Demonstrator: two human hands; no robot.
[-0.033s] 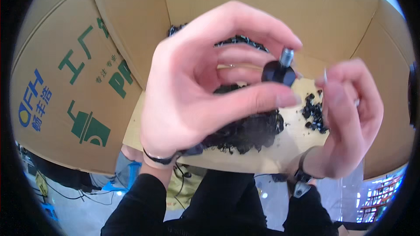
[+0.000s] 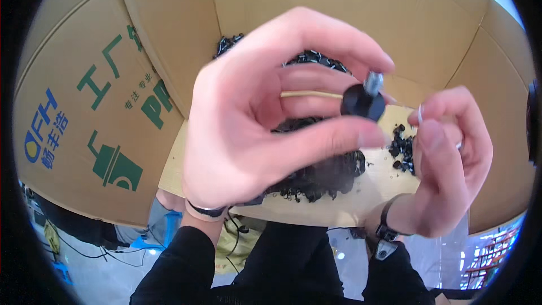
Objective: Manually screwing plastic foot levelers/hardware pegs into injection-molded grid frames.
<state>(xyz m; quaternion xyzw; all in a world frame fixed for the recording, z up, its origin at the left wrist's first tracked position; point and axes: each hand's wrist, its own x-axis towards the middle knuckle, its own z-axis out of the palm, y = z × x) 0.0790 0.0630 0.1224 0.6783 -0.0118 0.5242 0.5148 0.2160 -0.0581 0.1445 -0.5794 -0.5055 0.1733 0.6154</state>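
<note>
the likeliest slip, i judge, is the small black knob popping out of my grip, since i hold it only at its edge, and if it drops it lands in the heap of black parts below my hands, where it would be hard to pick out again. its short metal stud points up and toward my right hand, so a careless push from that side could tip it. my left hand is curled, thumb and forefinger pinching the knob in front of me, the other fingers loosely bent behind. my right hand sits just beside it, fingers pressed together on something thin and pale that i cannot make out. the open cardboard box stands behind both hands.
</note>
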